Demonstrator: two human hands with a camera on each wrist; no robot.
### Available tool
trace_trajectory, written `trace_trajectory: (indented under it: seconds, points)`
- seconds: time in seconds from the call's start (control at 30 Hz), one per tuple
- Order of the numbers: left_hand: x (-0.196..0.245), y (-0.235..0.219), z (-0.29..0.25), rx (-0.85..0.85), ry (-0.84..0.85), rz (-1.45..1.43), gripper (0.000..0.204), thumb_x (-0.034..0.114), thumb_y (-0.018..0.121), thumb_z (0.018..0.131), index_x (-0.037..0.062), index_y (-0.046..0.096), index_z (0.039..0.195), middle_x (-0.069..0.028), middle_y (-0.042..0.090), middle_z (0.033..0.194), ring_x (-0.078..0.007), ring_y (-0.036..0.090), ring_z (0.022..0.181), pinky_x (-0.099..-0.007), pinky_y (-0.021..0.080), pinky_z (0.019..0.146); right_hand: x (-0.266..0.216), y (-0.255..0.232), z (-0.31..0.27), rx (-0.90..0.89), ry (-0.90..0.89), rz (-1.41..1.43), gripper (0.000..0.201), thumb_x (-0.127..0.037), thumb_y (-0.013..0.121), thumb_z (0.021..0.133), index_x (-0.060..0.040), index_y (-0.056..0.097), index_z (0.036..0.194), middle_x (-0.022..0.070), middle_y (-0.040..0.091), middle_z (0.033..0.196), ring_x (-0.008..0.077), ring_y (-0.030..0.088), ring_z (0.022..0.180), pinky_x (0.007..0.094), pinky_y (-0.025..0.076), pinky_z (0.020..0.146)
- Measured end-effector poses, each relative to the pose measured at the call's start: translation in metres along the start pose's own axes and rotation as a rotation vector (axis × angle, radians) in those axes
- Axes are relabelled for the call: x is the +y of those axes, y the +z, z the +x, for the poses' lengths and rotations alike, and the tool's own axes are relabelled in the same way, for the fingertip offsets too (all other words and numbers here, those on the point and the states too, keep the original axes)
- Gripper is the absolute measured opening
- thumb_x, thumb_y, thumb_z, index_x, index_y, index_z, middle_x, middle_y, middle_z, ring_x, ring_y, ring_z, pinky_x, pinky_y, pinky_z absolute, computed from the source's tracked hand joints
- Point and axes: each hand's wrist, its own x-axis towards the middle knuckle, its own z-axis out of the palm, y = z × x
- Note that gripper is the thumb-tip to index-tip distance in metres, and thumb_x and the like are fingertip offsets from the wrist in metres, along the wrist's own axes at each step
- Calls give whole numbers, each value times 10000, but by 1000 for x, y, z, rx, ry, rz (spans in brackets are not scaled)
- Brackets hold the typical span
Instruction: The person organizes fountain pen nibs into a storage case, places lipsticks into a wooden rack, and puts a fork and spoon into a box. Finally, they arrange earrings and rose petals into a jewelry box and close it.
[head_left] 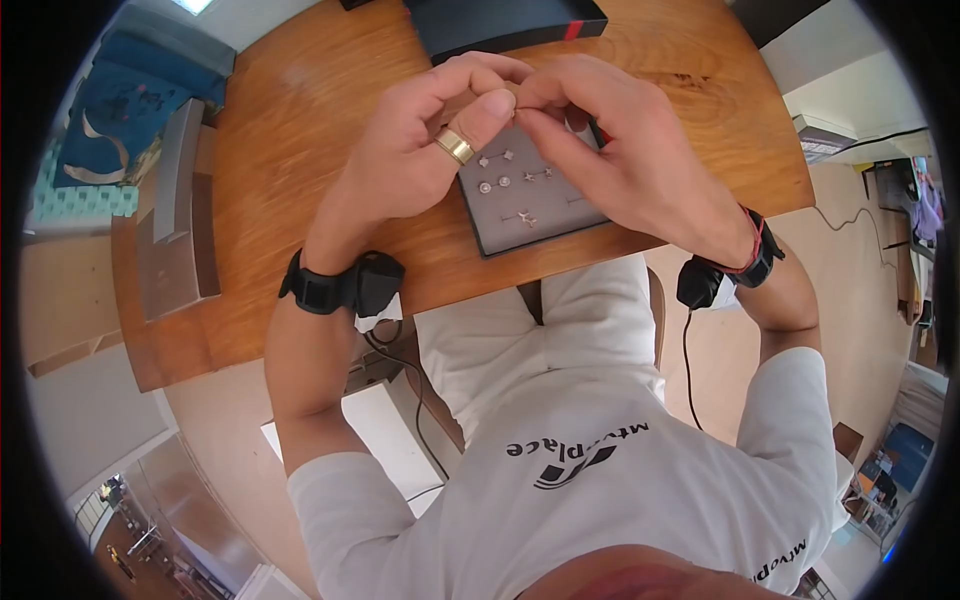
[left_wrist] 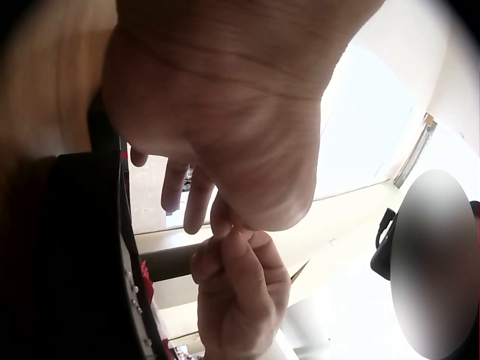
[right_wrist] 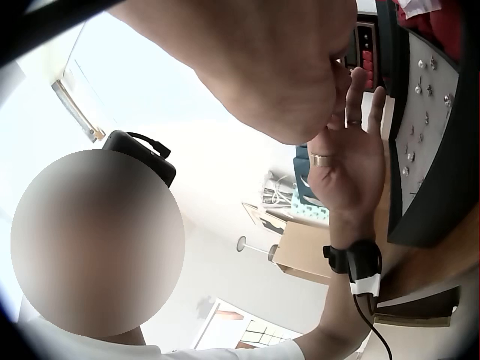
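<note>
Together above jewellery tray (head_left: 500, 238), left hand (head_left: 425, 150), right hand (head_left: 625, 150), fingertips meeting

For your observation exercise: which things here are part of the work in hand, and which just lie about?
In use: left hand and right hand, pinching a tiny item, too small to identify; earring tray.
Lying about: dark box; cardboard box; wooden table.

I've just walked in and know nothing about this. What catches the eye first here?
Two hands meet above a wooden table, the left hand and the right hand, fingertips pinched together on something too small to make out. Just beneath them lies a grey jewellery tray studded with small earrings. A gold ring shines on the left thumb.
</note>
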Motion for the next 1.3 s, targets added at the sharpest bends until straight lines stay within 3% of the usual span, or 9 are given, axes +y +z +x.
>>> trace_trajectory:
  seconds: [0.03,0.1,0.37,0.73,0.83,0.87,1.0,1.2,1.3]
  points:
    - [0,1,1,6,26,-5,263,196,589,1137,-15,724,1222,-97,701,1304,-164,645,1160,-312,506,1013,1,0,0,-1,-3,2,86,-57,704,937,-20,643,986,125,670,889,333,653,823,432,530,724]
    - [-1,4,1,18,49,-9,267,202,594,1137,-12,725,1226,-96,708,1294,-160,641,1167,-312,505,1015,3,0,-2,-18,-9,-24,126,-30,733,983,-28,712,1107,53,689,988,167,623,819,308,523,724]
    - [6,2,1,33,-1,35,344,285,590,1147,-14,718,1260,5,681,985,-81,618,908,-262,506,813,3,2,3,56,-95,-43,111,-20,738,987,-27,712,1095,47,680,921,145,624,757,289,522,686]
    - [11,6,6,63,37,-33,338,298,638,1124,-6,729,1239,-12,724,1048,-112,634,964,-278,509,857,-1,2,4,111,-127,-35,112,-27,744,989,-27,721,1098,37,680,899,125,631,744,293,514,674]
    - [0,-5,0,56,6,14,340,304,614,1133,-1,726,1231,-12,723,1133,-115,617,945,-282,497,871,-2,-4,7,101,-178,-15,136,-19,725,938,-24,686,1068,128,676,931,330,671,880,392,534,755]
    - [-6,-8,0,48,26,71,400,345,553,1163,-9,715,1256,-4,711,1231,-89,589,937,-264,484,886,-2,-5,7,94,-163,-26,154,-14,745,933,-32,693,1077,112,674,908,291,671,819,367,526,707]
    - [-4,-7,-1,60,16,100,387,342,567,1158,-3,721,1244,6,717,1198,-83,590,934,-264,484,871,-6,-8,5,23,24,41,165,-38,780,942,-46,709,1090,76,656,858,185,638,725,314,502,636]
    - [8,5,3,159,-34,79,296,283,635,1125,9,728,1183,2,728,1058,-120,643,964,-286,506,899,-5,-11,7,24,23,-3,179,-59,808,936,-49,719,1091,64,650,846,165,615,703,307,493,623]
    - [12,3,7,62,38,23,235,127,563,1123,-52,699,1055,-139,729,1197,-184,664,1067,-317,515,955,-6,-12,9,8,5,-44,185,-72,815,932,-50,717,1088,69,651,845,179,618,699,311,493,619]
